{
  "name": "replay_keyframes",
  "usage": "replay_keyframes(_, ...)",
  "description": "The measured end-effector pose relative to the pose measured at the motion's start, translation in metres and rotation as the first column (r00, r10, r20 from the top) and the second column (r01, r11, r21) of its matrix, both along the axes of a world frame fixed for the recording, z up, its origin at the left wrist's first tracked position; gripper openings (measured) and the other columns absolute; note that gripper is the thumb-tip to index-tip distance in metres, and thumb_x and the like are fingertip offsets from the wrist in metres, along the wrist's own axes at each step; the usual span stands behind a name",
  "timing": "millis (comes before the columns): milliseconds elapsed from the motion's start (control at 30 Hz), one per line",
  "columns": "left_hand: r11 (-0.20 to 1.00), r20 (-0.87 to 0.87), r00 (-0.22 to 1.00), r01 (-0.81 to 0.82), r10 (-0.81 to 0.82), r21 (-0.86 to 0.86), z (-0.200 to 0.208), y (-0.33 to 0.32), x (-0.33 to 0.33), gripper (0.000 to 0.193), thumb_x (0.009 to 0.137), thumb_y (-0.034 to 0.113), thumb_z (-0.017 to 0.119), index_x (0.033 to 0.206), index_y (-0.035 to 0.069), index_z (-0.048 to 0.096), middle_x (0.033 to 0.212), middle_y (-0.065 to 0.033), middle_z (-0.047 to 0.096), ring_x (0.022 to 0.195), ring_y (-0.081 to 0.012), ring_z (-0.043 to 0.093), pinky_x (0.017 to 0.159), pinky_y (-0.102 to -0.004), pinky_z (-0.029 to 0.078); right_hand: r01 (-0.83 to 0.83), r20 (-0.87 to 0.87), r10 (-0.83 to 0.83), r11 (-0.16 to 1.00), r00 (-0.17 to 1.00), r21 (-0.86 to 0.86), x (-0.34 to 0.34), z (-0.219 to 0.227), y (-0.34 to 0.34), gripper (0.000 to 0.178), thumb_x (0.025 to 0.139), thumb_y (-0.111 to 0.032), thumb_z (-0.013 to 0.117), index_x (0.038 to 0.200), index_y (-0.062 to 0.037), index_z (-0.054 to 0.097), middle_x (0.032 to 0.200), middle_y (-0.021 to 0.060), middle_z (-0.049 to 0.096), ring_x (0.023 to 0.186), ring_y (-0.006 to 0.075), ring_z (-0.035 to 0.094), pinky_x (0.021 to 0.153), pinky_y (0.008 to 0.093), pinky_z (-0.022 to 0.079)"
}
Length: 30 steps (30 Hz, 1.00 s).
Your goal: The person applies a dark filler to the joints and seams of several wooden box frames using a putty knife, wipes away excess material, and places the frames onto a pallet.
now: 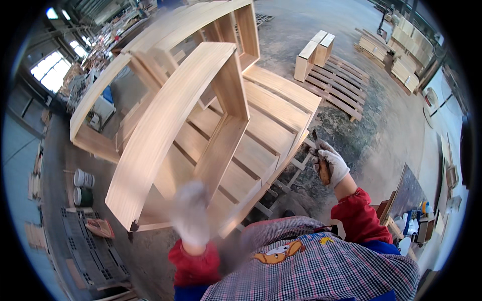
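Note:
Before me a pale wooden drawer-like frame (155, 115) with a curved front leans over a stack of slatted wooden pieces (273, 108). My left hand (191, 210), in a white glove, is by the near end of that frame. Motion smears its fingers, so I cannot tell whether it touches the wood. Out to the right, clear of the wood, my gloved right hand (335, 159) is closed around a hand tool with a brown wooden handle (324, 173) and a narrow dark blade pointing up, like a putty knife. A dark mark shows at the frame's lower left corner.
More curved wooden frames (100, 100) stand at the far left. Beyond the stack, two wooden boxes (314, 52) rest on a slatted pallet (339, 85). Two buckets (83, 179) and dark plastic pallets (90, 246) lie left. A cluttered bench (409, 220) is at my right.

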<state>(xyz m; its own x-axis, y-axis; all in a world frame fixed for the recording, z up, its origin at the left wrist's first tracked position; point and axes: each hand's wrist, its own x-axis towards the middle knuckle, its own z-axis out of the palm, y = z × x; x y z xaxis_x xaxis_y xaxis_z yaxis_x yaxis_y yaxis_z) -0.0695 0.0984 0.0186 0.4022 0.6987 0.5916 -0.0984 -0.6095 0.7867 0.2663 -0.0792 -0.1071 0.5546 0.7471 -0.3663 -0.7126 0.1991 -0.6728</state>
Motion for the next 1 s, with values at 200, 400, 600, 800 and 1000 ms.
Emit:
replay_keyframes(200,0.793,0.77,0.637,0.491,-0.044,-0.36,0.012,0.084,0.094,0.055,0.098,0.036,0.053,0.135,-0.003,0.042,0.134,-0.0183,0.051,0.122,-0.0332,0.052,0.106,-0.0468,0.043,-0.067,0.064,0.07,0.997,0.995,-0.047,-0.018,-0.003,-0.025,0.046,0.094,-0.004,0.048,0.14,-0.0092,0.044,0.114,0.012,0.062,0.078,0.0224,0.062,0.064,0.0362,0.053)
replay_keyframes(400,0.785,0.745,0.661,0.412,0.091,-0.461,0.028,0.076,0.102,0.043,0.094,0.022,0.059,0.128,-0.003,0.051,0.128,-0.0186,0.056,0.117,-0.0322,0.057,0.102,-0.0466,0.049,0.098,0.03,-0.095,0.99,0.995,-0.099,-0.011,-0.01,-0.066,0.05,0.095,-0.005,0.048,0.144,-0.0072,0.038,0.111,0.0138,0.062,0.073,0.0232,0.063,0.058,0.0364,0.053)
replay_keyframes(600,0.641,0.601,0.776,0.561,-0.189,-0.524,0.065,0.03,0.103,0.046,0.089,0.021,0.059,0.129,-0.001,0.051,0.127,-0.0174,0.057,0.115,-0.0335,0.059,0.093,-0.05,0.055,0.343,0.15,-0.332,0.938,0.931,-0.051,0.017,-0.011,-0.098,0.053,0.097,-0.011,0.053,0.146,-0.0076,0.033,0.1,0.013,0.062,0.066,0.0207,0.06,0.051,0.0325,0.05)
replay_keyframes(800,0.399,0.572,0.753,0.657,-0.324,-0.639,0.055,0.054,0.141,0.044,0.087,0.022,0.06,0.127,0.006,0.054,0.118,-0.0123,0.062,0.112,-0.0285,0.061,0.084,-0.0445,0.056,0.271,0.335,-0.351,0.926,0.874,0.263,0.017,-0.025,-0.085,0.054,0.094,-0.014,0.062,0.142,-0.0055,0.039,0.118,0.0104,0.058,0.093,0.0191,0.061,0.075,0.0345,0.053)
replay_keyframes(1000,0.281,0.643,0.686,0.727,-0.342,-0.626,0.045,0.08,0.195,0.034,0.096,0.025,0.055,0.124,0.007,0.056,0.12,-0.0091,0.062,0.116,-0.026,0.058,0.095,-0.0427,0.05,0.153,0.278,-0.18,0.981,0.944,0.116,-0.022,0.005,-0.076,0.056,0.082,-0.026,0.078,0.126,-0.0045,0.05,0.095,0.0025,0.063,0.073,0.0109,0.06,0.06,0.0249,0.049)
